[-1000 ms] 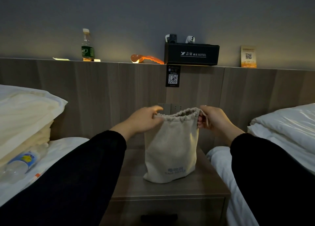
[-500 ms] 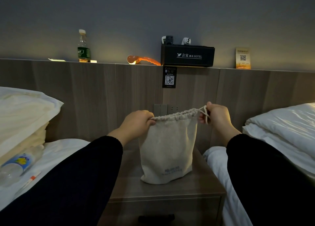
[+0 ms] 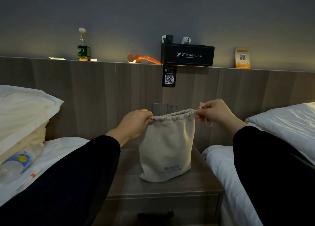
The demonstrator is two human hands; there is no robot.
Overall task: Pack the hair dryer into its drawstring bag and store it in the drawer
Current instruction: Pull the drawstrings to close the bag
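**Both hands on the drawstring bag's gathered mouth**

Nearest to me, my two black sleeves [image 3: 71, 179] fill the lower corners, and between them I see the closed drawer front [image 3: 160, 207] of the grey-brown wooden nightstand [image 3: 129, 184], with a dark handle at its lower edge. The drawer sits below both hands.

On the nightstand top stands the beige cloth drawstring bag [image 3: 166, 150], upright, its base touching the wood and faint blue lettering low on its front. Its mouth is puckered almost shut. I cannot see the hair dryer; the bag looks full, but what is inside is hidden.

My left hand [image 3: 134, 123] is closed, pinching the left end of the gathered rim. My right hand [image 3: 216, 113] is closed on the right end, gripping the pale drawstring cord [image 3: 208, 123], a loop of which hangs under the fingers.

Left of my left hand lies a white bed with a stacked pillow [image 3: 23, 109] and a clear plastic water bottle [image 3: 17, 162]; right of my right hand is another white bed [image 3: 281, 121].

Beyond the hands rises the wooden headboard panel [image 3: 102, 92] with a black QR sign [image 3: 169, 76]. On its ledge stand a green-labelled bottle [image 3: 83, 45], an orange plastic object [image 3: 143, 59], a black hotel box [image 3: 187, 55] and a yellow QR card [image 3: 242, 57].
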